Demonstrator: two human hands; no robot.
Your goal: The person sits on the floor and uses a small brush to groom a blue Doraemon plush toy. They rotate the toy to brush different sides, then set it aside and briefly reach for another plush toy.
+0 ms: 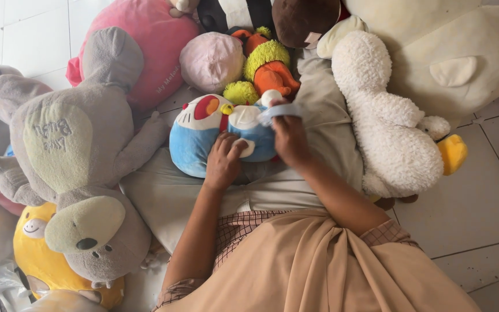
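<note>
- The left hand (223, 162) lies on the blue toy (218, 136), fingers curled and pressing into its white belly patch, gripping the plush.
- The right hand (290, 138) is closed on a pale blue strip (278, 111) at the toy's right edge, pinching it between thumb and fingers.
- The blue toy, white-faced with a red and yellow patch, lies on the person's lap, on grey cloth (319, 115).
- Just above it sits an orange and yellow toy (267, 66), beside a pink ball (211, 60).
- A grey hippo (70, 156) sprawls to the left, over a yellow toy (41, 254).
- A white duck (385, 127) lies to the right, its orange beak (453, 153) over the tiled floor (480, 196).
- A large cream toy (446, 52) fills the top right.
</note>
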